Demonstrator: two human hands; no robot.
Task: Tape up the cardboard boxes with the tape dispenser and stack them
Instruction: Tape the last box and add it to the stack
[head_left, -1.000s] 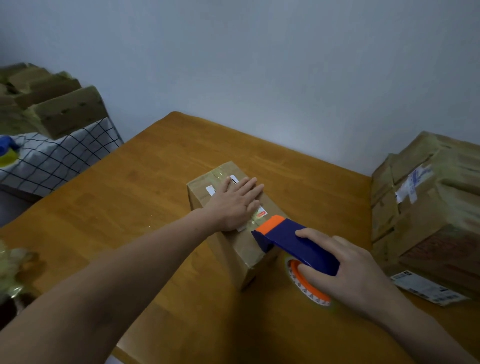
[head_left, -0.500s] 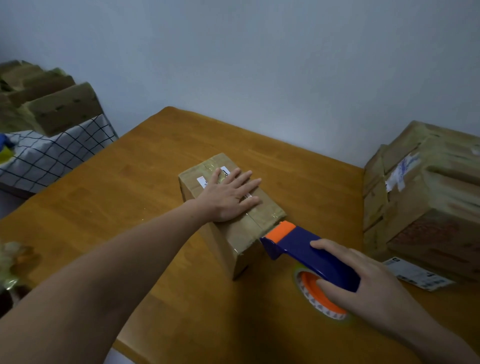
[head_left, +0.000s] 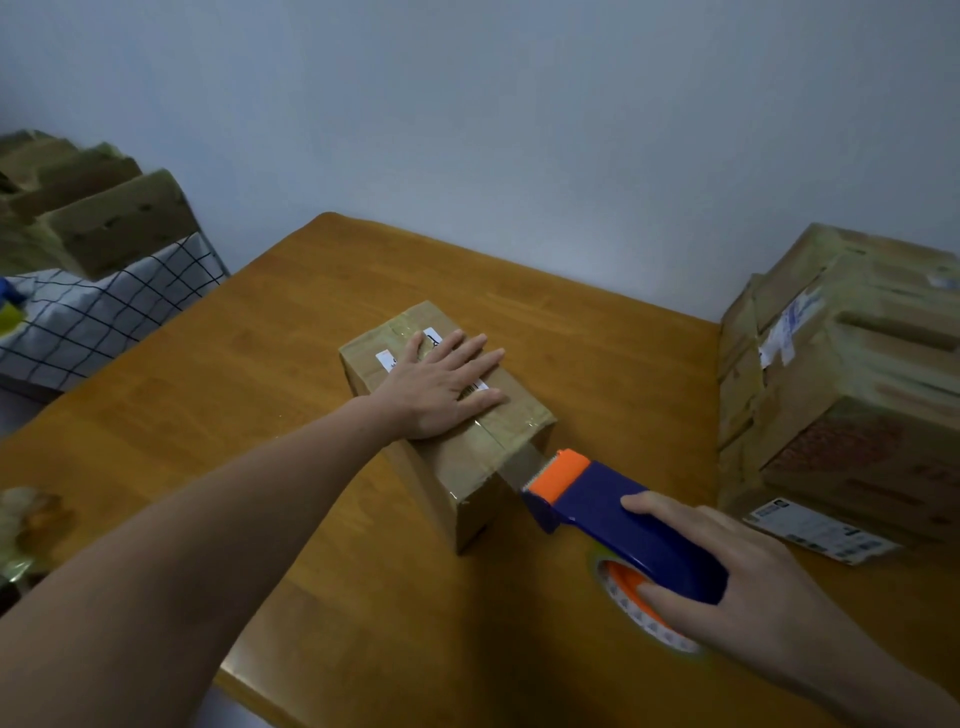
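A small cardboard box (head_left: 470, 460) lies in the middle of the wooden table (head_left: 223, 395), with clear tape along its top seam. My left hand (head_left: 441, 387) rests flat on top of the box, fingers spread. My right hand (head_left: 737, 587) grips the blue and orange tape dispenser (head_left: 602, 506), which sits just off the box's near right end. A strip of clear tape (head_left: 522, 462) stretches from the box's end face to the dispenser's orange head. The tape roll (head_left: 639, 608) shows under my fingers.
A stack of larger cardboard boxes (head_left: 852, 384) stands at the table's right edge, with a white label (head_left: 821, 530) at its base. Off the table to the left, more boxes (head_left: 98, 218) sit on a checked cloth (head_left: 88, 322). A crumpled clear wad (head_left: 26, 525) lies at the left edge.
My right hand has pulled the dispenser off the box top, down past its near end and away toward me, drawing tape out. My left hand has stayed flat on the box.
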